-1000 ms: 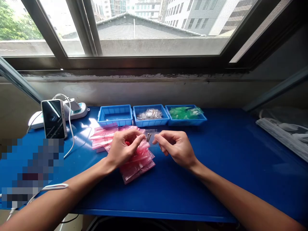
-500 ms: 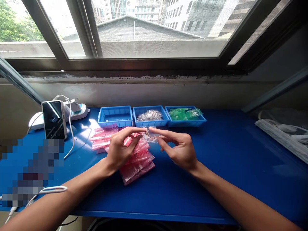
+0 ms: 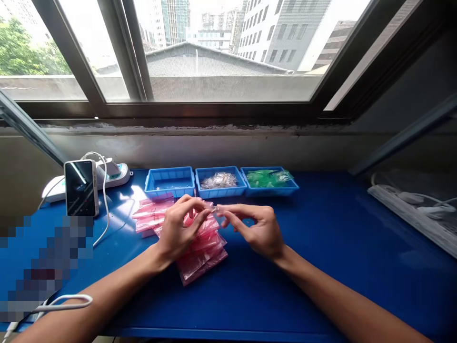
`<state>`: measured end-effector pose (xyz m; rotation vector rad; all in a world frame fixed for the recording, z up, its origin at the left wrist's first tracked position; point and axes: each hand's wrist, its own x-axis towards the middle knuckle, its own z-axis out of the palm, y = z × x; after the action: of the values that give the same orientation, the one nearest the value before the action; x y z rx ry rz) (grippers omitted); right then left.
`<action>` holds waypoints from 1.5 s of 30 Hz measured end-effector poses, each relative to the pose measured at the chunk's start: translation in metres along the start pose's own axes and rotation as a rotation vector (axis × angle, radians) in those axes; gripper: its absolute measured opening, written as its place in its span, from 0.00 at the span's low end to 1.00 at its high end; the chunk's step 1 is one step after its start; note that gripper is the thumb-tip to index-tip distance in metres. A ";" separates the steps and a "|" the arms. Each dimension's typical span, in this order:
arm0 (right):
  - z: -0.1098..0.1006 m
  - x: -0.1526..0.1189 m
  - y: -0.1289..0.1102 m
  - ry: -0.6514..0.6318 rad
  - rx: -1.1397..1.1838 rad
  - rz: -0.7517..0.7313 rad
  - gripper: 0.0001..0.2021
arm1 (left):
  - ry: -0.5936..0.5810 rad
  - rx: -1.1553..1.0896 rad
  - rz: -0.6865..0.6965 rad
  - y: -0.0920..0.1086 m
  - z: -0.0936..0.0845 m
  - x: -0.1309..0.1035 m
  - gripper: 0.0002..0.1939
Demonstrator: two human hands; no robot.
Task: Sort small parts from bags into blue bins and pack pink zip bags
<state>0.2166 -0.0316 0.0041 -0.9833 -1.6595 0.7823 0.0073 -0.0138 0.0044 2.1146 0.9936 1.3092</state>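
Above the middle of the desk, my left hand [image 3: 182,224] pinches a small clear plastic bag [image 3: 214,209] between thumb and forefinger. My right hand [image 3: 255,228] meets it from the other side, its thumb and fingertips closed at the bag's right end and slightly blurred. Most of the bag is covered by fingers, and what it contains is too small to make out. Below and behind my left hand lie several pink plastic bags [image 3: 202,262], overlapping in a fanned pile.
Three blue trays stand along the back: a left tray [image 3: 170,193] with a few small bits, a middle tray [image 3: 221,192] of silvery clear packets [image 3: 221,180], and a right tray [image 3: 271,191] with green packets [image 3: 266,178]. A phone [image 3: 80,188] leans by a power strip [image 3: 121,176] at left.
The clear bag, spread between both hands before, now shows much smaller, bunched at the fingertips. My right hand has come closer to my left. The whole view has tilted up slightly.
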 end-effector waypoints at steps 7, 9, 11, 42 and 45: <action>0.004 0.008 0.001 -0.251 0.381 0.323 0.17 | -0.070 -0.004 -0.123 0.002 -0.003 0.002 0.19; 0.002 0.015 0.005 -0.144 0.382 0.337 0.18 | -0.020 -0.037 -0.157 0.001 -0.004 0.003 0.16; -0.002 0.025 0.010 -0.013 0.390 0.343 0.18 | 0.043 -0.082 -0.180 0.000 -0.005 0.004 0.15; -0.012 0.018 0.015 -0.317 0.139 0.532 0.11 | -0.034 -0.059 -0.201 0.000 -0.003 0.004 0.13; -0.019 0.019 0.017 -0.212 0.214 0.440 0.15 | -0.043 -0.051 -0.215 0.000 -0.003 0.004 0.13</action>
<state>0.2354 -0.0060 0.0027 -1.1579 -1.5103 1.3686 0.0059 -0.0109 0.0081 1.9294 1.1229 1.1667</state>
